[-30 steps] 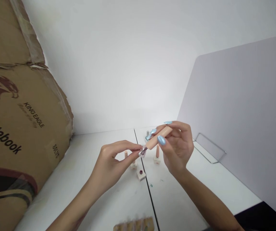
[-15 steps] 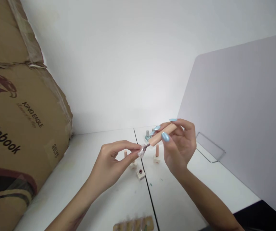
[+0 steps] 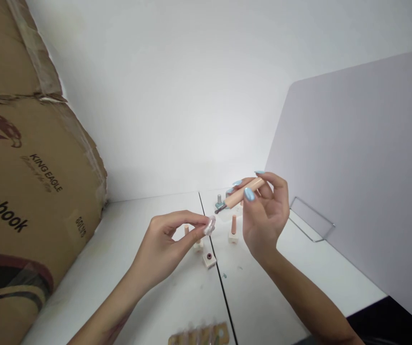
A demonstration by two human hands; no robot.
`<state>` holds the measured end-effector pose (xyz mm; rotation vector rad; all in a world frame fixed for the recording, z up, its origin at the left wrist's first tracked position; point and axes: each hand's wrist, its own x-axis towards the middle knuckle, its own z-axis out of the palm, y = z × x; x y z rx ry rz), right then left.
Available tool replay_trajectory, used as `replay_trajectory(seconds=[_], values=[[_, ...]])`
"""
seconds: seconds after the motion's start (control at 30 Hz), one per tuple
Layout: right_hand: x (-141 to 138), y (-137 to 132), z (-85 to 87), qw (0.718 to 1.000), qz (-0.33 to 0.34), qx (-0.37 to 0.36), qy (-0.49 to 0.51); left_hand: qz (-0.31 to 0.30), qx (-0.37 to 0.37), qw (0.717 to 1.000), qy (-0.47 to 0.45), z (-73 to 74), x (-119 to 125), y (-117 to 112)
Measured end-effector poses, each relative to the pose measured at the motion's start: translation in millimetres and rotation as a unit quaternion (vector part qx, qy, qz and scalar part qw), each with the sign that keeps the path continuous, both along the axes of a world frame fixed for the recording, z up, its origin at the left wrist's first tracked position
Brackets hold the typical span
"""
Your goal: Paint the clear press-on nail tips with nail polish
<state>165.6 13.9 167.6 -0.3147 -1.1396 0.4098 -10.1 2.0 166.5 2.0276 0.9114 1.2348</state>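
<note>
Left hand (image 3: pixel 166 245) narrow, pinching one glossy white piece (image 3: pixel 210 225); right hand (image 3: pixel 265 215) closed around one peach dark-tipped handle (image 3: pixel 244 193), held above worktop (image 3: pixel 292 275), over two upright peach pegs (image 3: pixel 234 224) and one holed block (image 3: pixel 209 259).

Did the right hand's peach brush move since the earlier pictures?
Yes: against the peach peg, the brush has moved up and rightward, away from the left hand.
</note>
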Motion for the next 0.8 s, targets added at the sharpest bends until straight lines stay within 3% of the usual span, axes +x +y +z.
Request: replay_trajectory(seconds=[0.13,0.33,0.57,0.67,0.8], values=[[4,4,-0.4,0.999,-0.019,-0.029,0.026,0.000,-0.004,1.000,-0.007,-1.0,-1,1],[-2,-4,-0.7,0.994,0.095,0.038,-0.047,-0.007,0.001,1.000,-0.007,5.1,4,2],[3,7,-3.6,0.998,0.036,-0.050,0.019,0.014,0.015,1.000,0.004,2.1,1,-1],[5,8,-2.1,0.998,0.027,-0.042,0.030,0.013,0.014,1.000,0.002,1.7,1,-1],[2,0,0.0,0.997,0.080,-0.003,-0.012,0.002,0.003,1.000,-0.003,3.3,3,2]])
